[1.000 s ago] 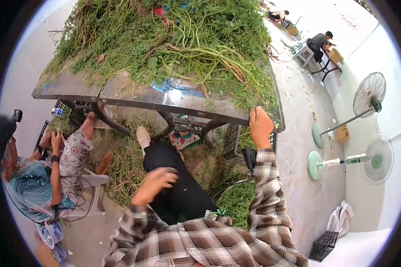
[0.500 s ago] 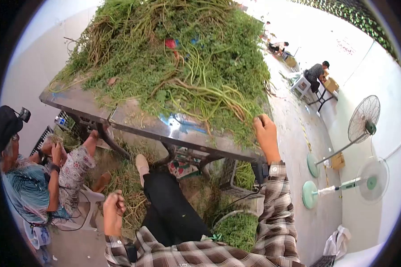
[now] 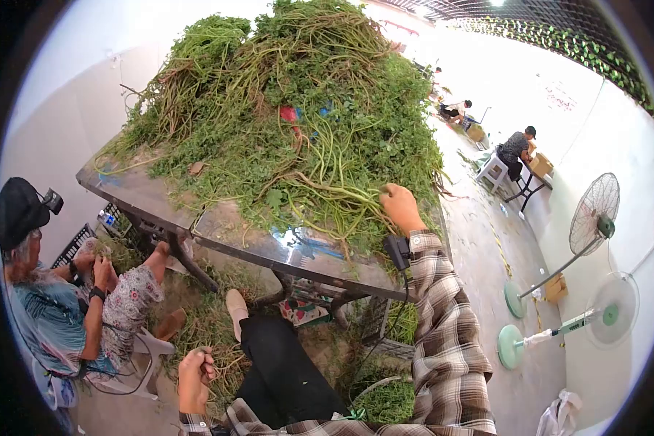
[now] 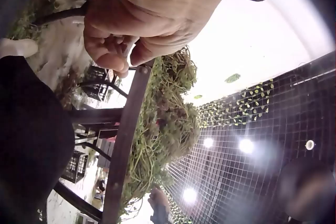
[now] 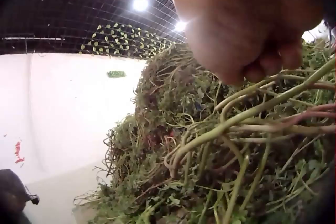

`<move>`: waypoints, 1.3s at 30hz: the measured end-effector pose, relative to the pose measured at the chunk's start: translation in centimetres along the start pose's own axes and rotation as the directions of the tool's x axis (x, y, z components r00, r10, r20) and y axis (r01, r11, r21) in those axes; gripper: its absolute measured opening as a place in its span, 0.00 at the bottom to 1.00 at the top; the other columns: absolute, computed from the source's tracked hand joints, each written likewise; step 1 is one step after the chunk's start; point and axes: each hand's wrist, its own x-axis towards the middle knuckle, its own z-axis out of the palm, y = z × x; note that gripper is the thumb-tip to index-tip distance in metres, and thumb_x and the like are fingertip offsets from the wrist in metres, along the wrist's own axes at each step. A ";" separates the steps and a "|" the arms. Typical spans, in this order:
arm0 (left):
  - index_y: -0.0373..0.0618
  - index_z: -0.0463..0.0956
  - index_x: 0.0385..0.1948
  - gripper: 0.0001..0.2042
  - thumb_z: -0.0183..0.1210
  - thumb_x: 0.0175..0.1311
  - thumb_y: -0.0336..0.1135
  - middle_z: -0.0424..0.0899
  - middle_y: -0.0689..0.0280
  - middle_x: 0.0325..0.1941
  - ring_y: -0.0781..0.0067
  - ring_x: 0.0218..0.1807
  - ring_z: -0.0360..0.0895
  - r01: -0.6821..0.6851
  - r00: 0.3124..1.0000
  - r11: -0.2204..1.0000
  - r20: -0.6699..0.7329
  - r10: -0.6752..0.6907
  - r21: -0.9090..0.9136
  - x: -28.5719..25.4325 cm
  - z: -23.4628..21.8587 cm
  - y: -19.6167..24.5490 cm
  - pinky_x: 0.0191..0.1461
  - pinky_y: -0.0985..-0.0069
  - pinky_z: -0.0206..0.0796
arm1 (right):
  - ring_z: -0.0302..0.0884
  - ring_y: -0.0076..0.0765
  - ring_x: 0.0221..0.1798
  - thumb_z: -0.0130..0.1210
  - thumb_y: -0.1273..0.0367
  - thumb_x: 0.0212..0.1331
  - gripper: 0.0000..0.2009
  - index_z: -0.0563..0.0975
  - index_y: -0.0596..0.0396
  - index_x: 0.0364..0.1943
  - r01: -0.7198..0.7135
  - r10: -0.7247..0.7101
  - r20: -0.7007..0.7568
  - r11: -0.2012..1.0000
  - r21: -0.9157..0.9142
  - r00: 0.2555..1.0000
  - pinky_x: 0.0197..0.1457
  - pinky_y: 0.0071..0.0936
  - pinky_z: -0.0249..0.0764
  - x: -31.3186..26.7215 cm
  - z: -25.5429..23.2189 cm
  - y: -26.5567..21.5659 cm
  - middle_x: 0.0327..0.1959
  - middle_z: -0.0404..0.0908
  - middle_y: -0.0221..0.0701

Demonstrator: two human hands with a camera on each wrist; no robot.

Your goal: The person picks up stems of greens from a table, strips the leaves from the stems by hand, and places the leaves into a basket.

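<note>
A large heap of leafy green stalks [image 3: 327, 109] covers the table [image 3: 232, 229], and long bare stems [image 3: 334, 190] trail along its near right part. My right hand [image 3: 402, 207] is at the ends of these stems, fingers bent. In the right wrist view the fingertips [image 5: 273, 66] sit right at thick pale-green stems [image 5: 226, 127]; I cannot tell whether they grip any. Low in front of the table, my left hand [image 3: 195, 378] hangs apart from the heap, its fingers loosely curled. Nothing shows in it in the left wrist view.
At the left sits a person [image 3: 47, 312] in a black cap, with greens in hand. Cut stalks [image 3: 218, 363] litter the floor. Below the table's right side are a black crate [image 3: 374, 320] and a tub of greens [image 3: 385, 401]. Two fans [image 3: 594, 214] stand at the right.
My right hand has left the table's near right edge and moved in over the heap to the stems. The left hand has swung left from above my leg, and the view has tilted up.
</note>
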 end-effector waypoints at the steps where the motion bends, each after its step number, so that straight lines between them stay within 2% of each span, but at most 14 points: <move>1: 0.36 0.73 0.38 0.09 0.46 0.65 0.31 0.73 0.70 0.25 0.84 0.22 0.67 0.008 1.000 1.000 0.006 -0.008 -0.010 0.0 -0.2 0.0 0.23 0.85 0.62 | 0.73 0.53 0.46 0.50 0.62 0.52 0.16 0.77 0.54 0.42 0.001 -0.001 0.003 1.000 0.002 1.000 0.50 0.43 0.68 -0.1 -0.1 0.2 0.42 0.77 0.46; 8: 0.36 0.73 0.38 0.09 0.47 0.65 0.31 0.74 0.71 0.24 0.85 0.22 0.68 0.015 0.999 1.000 0.038 -0.015 0.012 0.0 0.3 -0.2 0.23 0.86 0.63 | 0.77 0.42 0.31 0.52 0.66 0.52 0.12 0.78 0.59 0.35 0.110 -0.017 -0.355 0.964 0.244 0.935 0.37 0.33 0.71 -0.5 -4.1 3.9 0.26 0.80 0.40; 10: 0.37 0.74 0.38 0.09 0.47 0.65 0.32 0.74 0.71 0.24 0.85 0.21 0.68 0.035 0.999 0.999 0.034 -0.035 0.019 0.2 0.7 -0.5 0.23 0.86 0.63 | 0.66 0.20 0.17 0.51 0.68 0.55 0.08 0.77 0.58 0.31 -0.041 0.289 -0.359 0.826 0.562 0.888 0.18 0.21 0.62 -0.1 -6.5 5.6 0.19 0.74 0.29; 11: 0.37 0.74 0.38 0.09 0.47 0.65 0.32 0.74 0.71 0.24 0.85 0.21 0.68 0.041 0.998 0.999 0.040 -0.042 0.021 0.2 0.8 -0.5 0.23 0.86 0.63 | 0.58 0.14 0.13 0.50 0.68 0.58 0.06 0.76 0.55 0.29 0.015 0.341 -0.371 0.718 0.696 0.864 0.12 0.16 0.51 -0.1 -7.8 5.9 0.16 0.68 0.23; 13: 0.37 0.74 0.38 0.09 0.47 0.66 0.31 0.74 0.71 0.24 0.85 0.21 0.68 0.038 0.998 0.999 0.058 -0.040 0.037 0.3 1.3 -0.7 0.23 0.87 0.63 | 0.57 0.13 0.13 0.47 0.70 0.61 0.06 0.74 0.56 0.35 0.013 0.458 -0.300 0.532 0.847 0.837 0.11 0.14 0.51 -0.3 -11.4 5.9 0.18 0.68 0.22; 15: 0.37 0.74 0.38 0.09 0.47 0.65 0.31 0.74 0.71 0.24 0.85 0.21 0.68 0.059 0.995 0.998 0.077 -0.061 0.032 0.6 1.3 -1.3 0.22 0.87 0.63 | 0.60 0.14 0.15 0.43 0.71 0.62 0.06 0.72 0.57 0.36 0.094 0.391 -0.358 0.554 0.827 0.848 0.13 0.14 0.54 -0.5 -14.8 7.0 0.20 0.71 0.24; 21: 0.38 0.74 0.38 0.09 0.46 0.64 0.30 0.75 0.71 0.24 0.86 0.21 0.68 0.112 0.986 0.991 0.113 -0.119 0.068 0.7 2.1 -2.0 0.21 0.88 0.62 | 0.72 0.21 0.24 0.40 0.72 0.64 0.08 0.71 0.59 0.41 0.241 0.389 -0.581 0.643 0.727 0.715 0.22 0.17 0.68 -1.7 -20.5 4.2 0.31 0.79 0.35; 23: 0.39 0.75 0.38 0.09 0.46 0.64 0.30 0.75 0.71 0.24 0.86 0.21 0.68 0.107 0.986 0.990 0.118 -0.117 0.091 0.5 2.6 -2.0 0.21 0.88 0.62 | 0.75 0.22 0.28 0.40 0.72 0.65 0.08 0.70 0.57 0.43 0.164 0.330 -0.480 0.661 0.732 0.813 0.25 0.17 0.71 -2.1 -20.3 3.6 0.34 0.79 0.37; 25: 0.39 0.75 0.37 0.09 0.47 0.63 0.30 0.75 0.72 0.24 0.86 0.21 0.68 0.099 0.988 0.989 0.104 -0.110 0.112 0.2 2.9 -2.0 0.21 0.88 0.61 | 0.75 0.22 0.29 0.40 0.72 0.65 0.08 0.70 0.56 0.43 0.165 0.322 -0.473 0.658 0.735 0.820 0.26 0.17 0.71 -2.8 -20.0 2.7 0.36 0.79 0.36; 29: 0.38 0.75 0.37 0.09 0.47 0.63 0.31 0.75 0.72 0.24 0.86 0.21 0.68 0.099 0.987 0.985 0.116 -0.116 0.142 -0.1 3.6 -1.8 0.21 0.88 0.60 | 0.74 0.21 0.30 0.42 0.73 0.63 0.08 0.72 0.59 0.41 0.245 0.154 -0.573 0.794 0.556 0.805 0.28 0.20 0.71 -5.7 -18.8 -0.7 0.34 0.79 0.33; 31: 0.37 0.75 0.38 0.09 0.47 0.63 0.31 0.75 0.71 0.24 0.86 0.21 0.67 0.088 0.971 0.980 0.205 -0.124 0.178 -0.3 4.7 -1.4 0.22 0.87 0.60 | 0.76 0.29 0.32 0.44 0.74 0.61 0.08 0.73 0.60 0.40 0.212 -0.075 -0.590 0.963 0.166 0.804 0.31 0.25 0.71 -9.0 -16.9 -3.5 0.34 0.78 0.35; 33: 0.37 0.75 0.39 0.10 0.47 0.63 0.32 0.74 0.70 0.25 0.85 0.22 0.67 0.103 0.959 0.978 0.244 -0.146 0.182 -0.8 6.6 -0.6 0.25 0.86 0.60 | 0.76 0.39 0.33 0.46 0.76 0.57 0.08 0.74 0.60 0.40 0.305 -0.373 -0.523 0.928 -0.215 0.766 0.35 0.31 0.72 -12.3 -14.2 -4.6 0.34 0.77 0.38; 35: 0.36 0.74 0.41 0.12 0.47 0.65 0.34 0.75 0.70 0.27 0.84 0.25 0.67 0.051 0.901 0.967 0.407 -0.154 0.251 -1.7 9.0 0.2 0.28 0.86 0.61 | 0.75 0.45 0.36 0.49 0.77 0.52 0.11 0.74 0.59 0.41 0.521 -0.592 -0.407 0.806 -0.281 0.696 0.37 0.33 0.72 -15.8 -10.8 -6.0 0.34 0.77 0.40; 39: 0.34 0.71 0.48 0.19 0.45 0.69 0.43 0.78 0.65 0.37 0.78 0.38 0.74 0.023 0.701 0.952 0.674 -0.233 0.305 -2.6 13.2 0.6 0.40 0.80 0.67 | 0.75 0.43 0.39 0.54 0.76 0.46 0.15 0.74 0.58 0.42 0.653 -0.644 -0.188 0.757 -0.018 0.742 0.41 0.33 0.74 -23.1 -4.2 -8.9 0.35 0.77 0.39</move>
